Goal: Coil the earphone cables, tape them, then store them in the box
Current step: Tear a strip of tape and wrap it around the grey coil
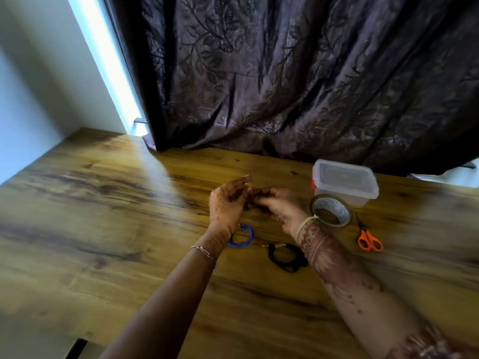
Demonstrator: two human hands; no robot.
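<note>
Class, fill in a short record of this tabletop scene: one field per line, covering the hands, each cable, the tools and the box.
left hand: raised over the table, meeting the right hand
right hand: working something small and dark with the left; too blurred to name
blue cable: coiled, lying near the left wrist
black cable: bundled, lying between the forearms
tape roll: beside the right wrist
scissors: orange handles, right of the tape
box: clear plastic, lid on, behind the tape
table: wood
</note>
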